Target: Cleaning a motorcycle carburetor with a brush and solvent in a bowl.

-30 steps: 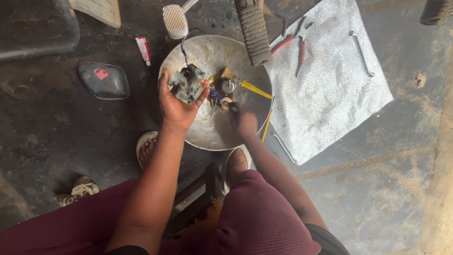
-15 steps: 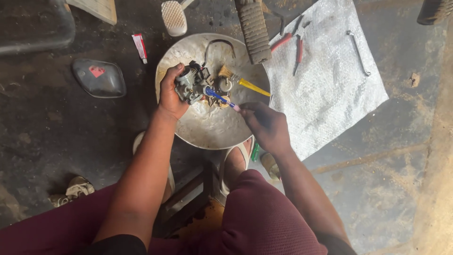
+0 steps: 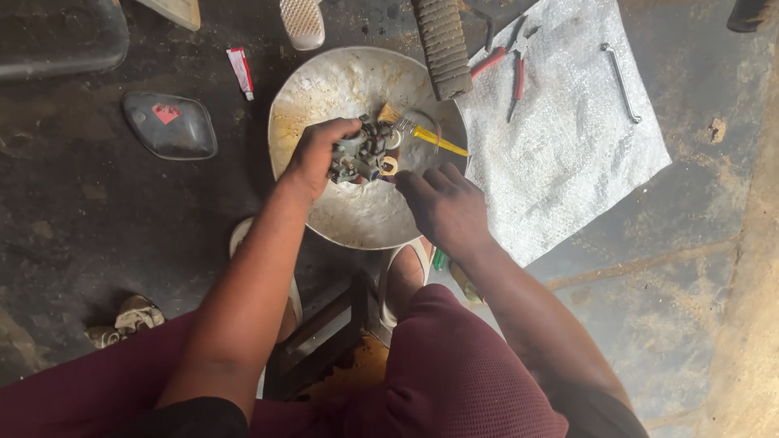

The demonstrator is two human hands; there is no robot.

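Grimy grey carburettor (image 3: 361, 154) clutched in left hand (image 3: 316, 154) over metal bowl (image 3: 324, 81), right hand (image 3: 446, 207) grip unclear.

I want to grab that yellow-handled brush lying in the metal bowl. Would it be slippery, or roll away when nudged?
The brush probably feels light and stiff: thin plastic-looking handle, short bristles. It may be slick, since the bowl looks smeared and grimy. A nudge would likely slide it down the curved wall toward the part in the left hand.
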